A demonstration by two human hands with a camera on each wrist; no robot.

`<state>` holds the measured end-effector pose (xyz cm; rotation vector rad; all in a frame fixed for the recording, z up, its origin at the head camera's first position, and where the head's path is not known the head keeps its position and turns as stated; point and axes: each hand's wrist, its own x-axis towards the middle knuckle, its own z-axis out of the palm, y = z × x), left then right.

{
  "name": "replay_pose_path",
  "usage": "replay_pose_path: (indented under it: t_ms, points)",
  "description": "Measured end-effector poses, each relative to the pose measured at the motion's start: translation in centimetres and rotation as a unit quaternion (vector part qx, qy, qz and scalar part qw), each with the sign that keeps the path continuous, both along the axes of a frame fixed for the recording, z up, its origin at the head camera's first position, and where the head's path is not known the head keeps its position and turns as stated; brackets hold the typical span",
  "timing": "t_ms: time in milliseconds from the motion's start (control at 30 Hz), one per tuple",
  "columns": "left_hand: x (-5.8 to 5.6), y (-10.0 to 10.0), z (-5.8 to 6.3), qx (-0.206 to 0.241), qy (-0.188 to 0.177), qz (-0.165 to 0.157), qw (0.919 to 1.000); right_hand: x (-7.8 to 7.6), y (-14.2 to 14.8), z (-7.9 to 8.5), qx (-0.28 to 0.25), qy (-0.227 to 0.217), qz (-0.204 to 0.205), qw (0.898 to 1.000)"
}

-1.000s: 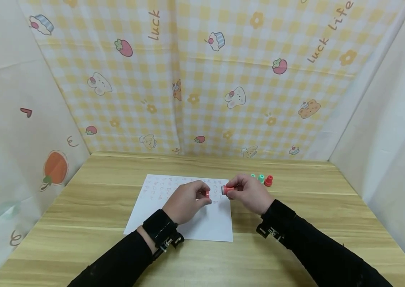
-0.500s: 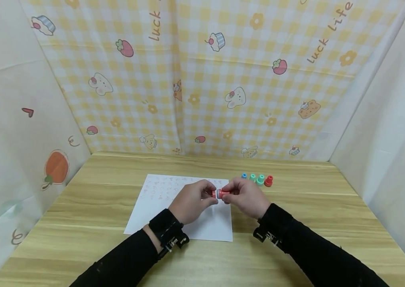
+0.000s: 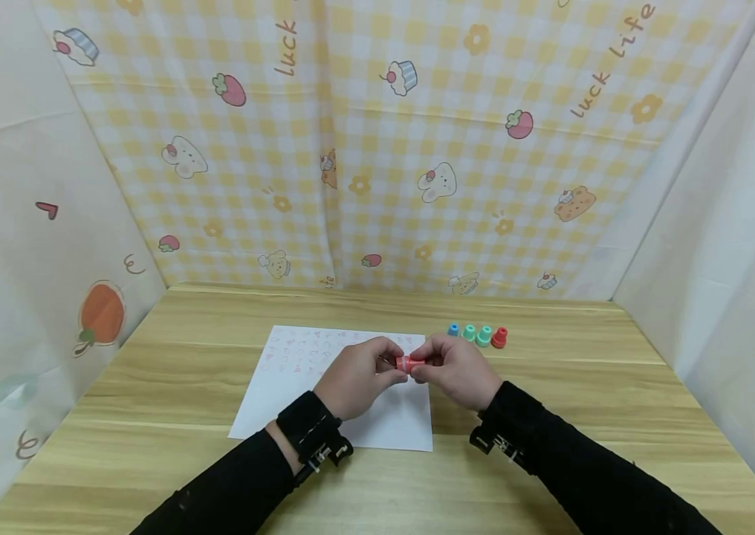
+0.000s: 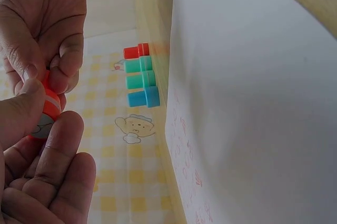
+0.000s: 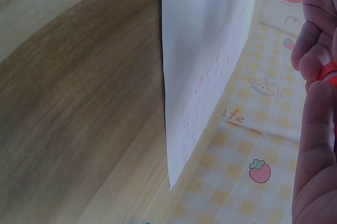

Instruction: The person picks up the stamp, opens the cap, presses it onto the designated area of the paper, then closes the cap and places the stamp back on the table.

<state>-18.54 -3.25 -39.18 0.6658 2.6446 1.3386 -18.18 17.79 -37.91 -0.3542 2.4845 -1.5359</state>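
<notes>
Over the upper right part of a white paper sheet (image 3: 387, 423), both hands meet at one small red stamp (image 3: 409, 364). My left hand (image 3: 351, 383) pinches its cap end between thumb and fingers. From the other side, my right hand (image 3: 464, 373) grips the handle end with thumb and fingertips. Cap and body sit together in line, the stamp lying sideways. In the left wrist view the red cap (image 4: 51, 105) shows a pale round end between the left fingers. Only a sliver of the red stamp (image 5: 329, 74) shows in the right wrist view.
Behind the right hand stand a blue stamp (image 3: 453, 329), two green stamps (image 3: 483, 336) and another red stamp (image 3: 499, 338) in a row. Rows of small red prints (image 3: 297, 353) cover the paper's upper part. A checked yellow cloth (image 3: 384, 163) hangs at the wooden table's back edge.
The hands have come together: cap and stamp were apart a second ago, then touching, and now the cap is on the stamp. The blue stamp has come into view behind the right hand.
</notes>
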Motion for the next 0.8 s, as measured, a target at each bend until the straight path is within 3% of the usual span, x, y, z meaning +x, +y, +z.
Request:
replay_pose_path:
  t_ms: [800]
  points:
    - [0.07,0.17,-0.03,0.008,0.005,-0.004,0.9999,0.17,0.15,-0.17,-0.004,0.000,0.012,1.000]
